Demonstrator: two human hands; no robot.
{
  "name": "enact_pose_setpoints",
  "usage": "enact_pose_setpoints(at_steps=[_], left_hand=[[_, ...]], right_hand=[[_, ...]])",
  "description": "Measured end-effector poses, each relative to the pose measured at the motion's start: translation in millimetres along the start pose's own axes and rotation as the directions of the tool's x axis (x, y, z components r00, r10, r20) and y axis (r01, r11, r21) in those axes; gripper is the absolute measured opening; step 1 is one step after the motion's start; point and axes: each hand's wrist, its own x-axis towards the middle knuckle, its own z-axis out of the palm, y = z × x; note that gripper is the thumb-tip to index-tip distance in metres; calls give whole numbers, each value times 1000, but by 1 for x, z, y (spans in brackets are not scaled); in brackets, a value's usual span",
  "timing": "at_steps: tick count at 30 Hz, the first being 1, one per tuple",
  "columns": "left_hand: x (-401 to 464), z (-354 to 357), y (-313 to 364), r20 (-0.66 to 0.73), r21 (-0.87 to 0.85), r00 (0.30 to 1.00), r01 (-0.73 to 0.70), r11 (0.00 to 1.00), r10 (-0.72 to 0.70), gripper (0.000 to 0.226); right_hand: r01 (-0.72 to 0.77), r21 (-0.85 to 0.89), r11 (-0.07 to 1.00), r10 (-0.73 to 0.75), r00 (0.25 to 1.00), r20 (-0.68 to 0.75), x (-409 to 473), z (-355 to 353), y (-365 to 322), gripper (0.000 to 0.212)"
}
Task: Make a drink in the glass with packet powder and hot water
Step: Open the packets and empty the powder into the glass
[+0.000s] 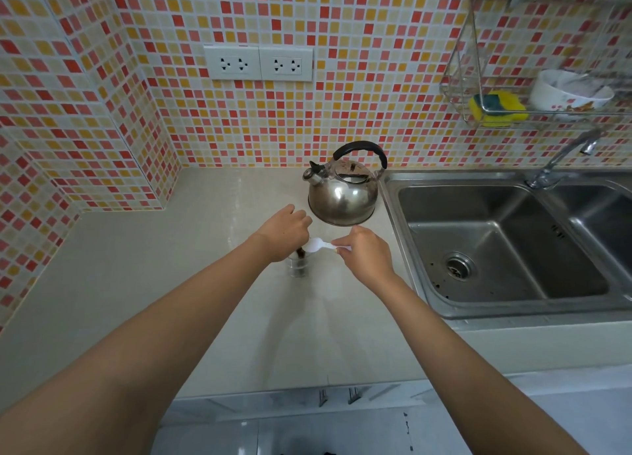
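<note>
Head view:
Glass point(298, 266): on the counter point(171, 283), in front of the kettle point(343, 194) — top hidden by the left hand.
Left hand point(285, 229): curled over the glass rim; what it grips, cannot tell.
Right hand point(366, 254): pinching the handle of a white plastic spoon point(319, 245) — bowl beside the glass mouth.
Sink point(506, 242): right of the kettle.

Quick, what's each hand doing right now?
Left hand: closed over the glass, gripping something brown I can't identify.
Right hand: closed, pinching a white spoon.
</note>
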Motion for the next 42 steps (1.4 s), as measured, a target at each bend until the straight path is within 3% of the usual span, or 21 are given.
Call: enact_pose_setpoints(at_steps=[16,29,35,37,39,40,42], left_hand=[[7,-8,6,5,138,993,-114,984,114,23],[-1,-5,-1,1,122,999,-33,992,33,31],[-10,1,-6,-6,53,999,52,997,-52,21],[-13,2,-8,-32,-16,993,113,993,-114,19],[-13,4,-9,-52,-100,982,177,979,-183,20],[-13,5,-9,-61,-136,975,203,970,-212,23],[-13,6,-8,-65,-195,964,241,951,-258,27]], right_hand=[[14,-44,999,-15,1000,-17,1,2,0,23],[13,-14,1000,-13,1000,0,-1,5,3,24],[97,-147,984,-93,995,30,-6,5,5,26],[36,-112,993,-39,999,-16,-9,3,6,20],[-123,54,991,127,989,-72,-12,2,9,18],[-228,205,952,247,966,-70,-14,2,12,17],[-420,484,768,458,888,43,-16,6,17,14]])
